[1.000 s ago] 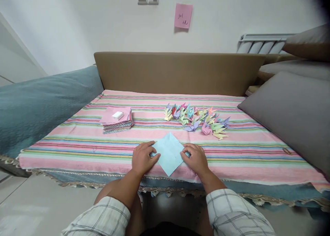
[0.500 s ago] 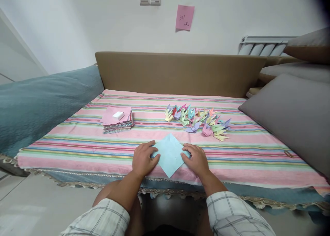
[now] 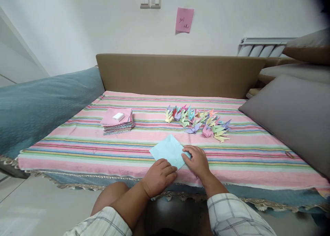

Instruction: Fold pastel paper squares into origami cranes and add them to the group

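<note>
A square sheet of light blue origami paper (image 3: 167, 149) lies on the striped cloth in front of me, turned so one corner points away. My left hand (image 3: 160, 177) is closed over its near corner, fingers close together and the thumb mostly hidden. At the right corner, my right hand (image 3: 196, 160) grips the paper between thumb and fingers. Beyond it sit several folded paper cranes (image 3: 184, 117) in mixed colours. To the left stands a stack of square paper (image 3: 116, 126), pink on top, with a small white block (image 3: 118, 116) resting on it.
The pink striped cloth (image 3: 77, 150) covers a couch seat with a brown backrest (image 3: 180, 74). A grey cushion (image 3: 291, 115) leans at the right, and a blue-covered armrest (image 3: 51, 105) bounds the left. Near the cushion lies a small brown loop (image 3: 289, 155).
My left hand has left the paper's left corner and moved right and nearer to me, onto the near corner. My right hand stays at the right corner.
</note>
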Demonstrator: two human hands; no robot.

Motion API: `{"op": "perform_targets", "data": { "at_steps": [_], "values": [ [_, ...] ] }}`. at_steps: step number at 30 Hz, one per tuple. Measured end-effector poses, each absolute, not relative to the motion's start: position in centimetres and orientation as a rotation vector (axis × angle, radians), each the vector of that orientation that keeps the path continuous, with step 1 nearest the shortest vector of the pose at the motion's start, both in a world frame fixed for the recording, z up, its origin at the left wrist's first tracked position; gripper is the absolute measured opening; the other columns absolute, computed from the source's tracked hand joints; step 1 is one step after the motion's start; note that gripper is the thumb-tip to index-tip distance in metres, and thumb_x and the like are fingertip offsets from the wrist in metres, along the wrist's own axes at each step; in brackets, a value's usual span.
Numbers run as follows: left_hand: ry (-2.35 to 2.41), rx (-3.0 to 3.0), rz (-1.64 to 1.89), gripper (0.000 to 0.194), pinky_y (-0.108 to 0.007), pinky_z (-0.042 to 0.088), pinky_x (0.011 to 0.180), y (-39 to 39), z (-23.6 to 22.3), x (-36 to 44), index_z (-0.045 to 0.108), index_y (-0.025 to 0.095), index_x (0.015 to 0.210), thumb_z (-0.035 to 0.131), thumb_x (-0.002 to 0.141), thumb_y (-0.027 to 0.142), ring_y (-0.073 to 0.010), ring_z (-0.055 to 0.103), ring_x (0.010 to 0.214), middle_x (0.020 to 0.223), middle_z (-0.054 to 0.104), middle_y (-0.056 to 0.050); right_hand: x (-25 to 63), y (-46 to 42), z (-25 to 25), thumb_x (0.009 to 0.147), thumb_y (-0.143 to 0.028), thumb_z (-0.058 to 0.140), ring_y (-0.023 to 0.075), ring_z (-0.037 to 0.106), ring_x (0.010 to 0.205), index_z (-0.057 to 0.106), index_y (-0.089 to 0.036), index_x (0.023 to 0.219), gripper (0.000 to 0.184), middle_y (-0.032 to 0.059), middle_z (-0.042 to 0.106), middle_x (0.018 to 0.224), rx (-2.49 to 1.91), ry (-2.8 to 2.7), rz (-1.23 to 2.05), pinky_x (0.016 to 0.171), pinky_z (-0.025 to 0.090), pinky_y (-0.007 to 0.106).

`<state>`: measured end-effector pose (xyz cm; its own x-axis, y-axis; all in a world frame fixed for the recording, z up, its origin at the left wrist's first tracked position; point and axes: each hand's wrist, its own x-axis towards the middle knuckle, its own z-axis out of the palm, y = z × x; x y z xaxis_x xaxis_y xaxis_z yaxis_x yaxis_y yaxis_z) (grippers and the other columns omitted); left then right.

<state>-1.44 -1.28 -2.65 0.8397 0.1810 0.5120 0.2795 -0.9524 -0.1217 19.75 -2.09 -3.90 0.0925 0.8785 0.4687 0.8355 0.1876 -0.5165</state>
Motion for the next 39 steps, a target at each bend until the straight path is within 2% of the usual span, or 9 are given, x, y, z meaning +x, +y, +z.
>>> {"op": "perform_targets", "data": {
  "at_steps": [4,8,14,18,21,25,29,32,39],
  "values": [
    [-0.385,-2.799,-0.779,0.014,-0.031,0.044,0.073,-0.7,-2.3,-2.1,0.062,0.021,0.094,0.049,0.088,0.021,-0.0156,0.057,0.084,0.099,0.068,-0.003,19.9,-2.1,-3.9,0.08,-0.032,0.05,0.019,0.059,0.086,0.063,-0.024,0.087,0.017,0.0017,0.067,0.091,-1.599,-1.711,0.097,0.083,0.038,0.036],
    [-0.434,-2.786,-0.812,0.014,-0.033,0.044,0.083,-0.4,-2.2,-2.5,0.062,0.022,0.091,0.048,0.088,0.018,-0.0145,0.058,0.085,0.096,0.068,-0.002,20.2,-2.0,-4.2,0.078,-0.029,0.05,0.0183,0.059,0.077,0.064,-0.023,0.088,0.017,0.0013,0.066,0.08,-1.564,-1.672,0.115,0.082,0.039,0.035],
    [-0.676,-2.669,-0.911,0.022,-0.042,0.028,0.103,0.2,-1.7,-2.8,0.062,0.026,0.096,0.045,0.088,0.014,-0.0129,0.06,0.085,0.087,0.07,0.002,20.3,-2.2,-4.4,0.074,-0.022,0.046,0.0154,0.055,0.064,0.061,-0.021,0.096,0.027,-0.0022,0.057,0.064,-1.537,-1.629,0.114,0.079,0.042,0.034],
    [-0.887,-2.647,-0.943,0.023,-0.047,0.021,0.108,1.2,-1.7,-3.2,0.065,0.031,0.088,0.048,0.087,0.016,-0.0137,0.061,0.089,0.089,0.07,0.004,20.4,-2.5,-4.2,0.074,-0.022,0.046,0.0161,0.056,0.065,0.064,-0.023,0.088,0.024,-0.0016,0.058,0.062,-1.504,-1.712,0.124,0.077,0.042,0.033],
    [-1.028,-2.649,-0.985,0.02,-0.046,0.025,0.106,2.2,-2.3,-3.6,0.067,0.029,0.079,0.052,0.084,0.016,-0.0142,0.063,0.087,0.09,0.071,0.004,20.5,-2.7,-4.1,0.077,-0.025,0.048,0.0175,0.057,0.069,0.066,-0.023,0.082,0.019,0.0,0.061,0.065,-1.464,-1.769,0.184,0.076,0.042,0.033],
    [-1.118,-2.677,-1.033,0.017,-0.047,0.029,0.103,3.0,-2.8,-3.9,0.067,0.027,0.074,0.055,0.081,0.017,-0.0148,0.065,0.083,0.09,0.072,0.002,20.5,-2.7,-4.1,0.083,-0.033,0.047,0.0183,0.057,0.072,0.065,-0.023,0.083,0.021,0.002,0.061,0.07,-1.471,-1.751,0.172,0.075,0.043,0.033],
    [-1.132,-2.716,-1.053,0.021,-0.049,0.027,0.104,3.3,-2.7,-4.0,0.067,0.026,0.072,0.052,0.082,0.017,-0.0155,0.064,0.086,0.089,0.072,0.001,20.4,-2.4,-4.3,0.08,-0.033,0.051,0.0237,0.052,0.098,0.065,-0.021,0.093,0.022,0.0089,0.059,0.1,-1.515,-1.639,-0.006,0.084,0.043,0.038],
    [-1.152,-2.743,-1.039,0.021,-0.049,0.026,0.104,3.4,-2.6,-4.1,0.068,0.026,0.071,0.052,0.082,0.018,-0.0168,0.063,0.091,0.09,0.072,0.0,20.4,-2.3,-4.3,0.08,-0.031,0.052,0.026,0.045,0.114,0.065,-0.023,0.097,0.024,0.0089,0.054,0.121,-1.505,-1.704,-0.02,0.093,0.039,0.043],
    [-1.237,-2.712,-0.983,0.021,-0.051,0.029,0.101,3.9,-2.5,-4.5,0.068,0.027,0.073,0.052,0.079,0.015,-0.0213,0.058,0.101,0.101,0.069,-0.001,20.5,-2.3,-4.0,0.08,-0.023,0.045,0.0241,0.05,0.112,0.066,-0.025,0.1,0.03,0.0042,0.058,0.122,-1.608,-1.742,0.12,0.094,0.037,0.043]
  ]
}}
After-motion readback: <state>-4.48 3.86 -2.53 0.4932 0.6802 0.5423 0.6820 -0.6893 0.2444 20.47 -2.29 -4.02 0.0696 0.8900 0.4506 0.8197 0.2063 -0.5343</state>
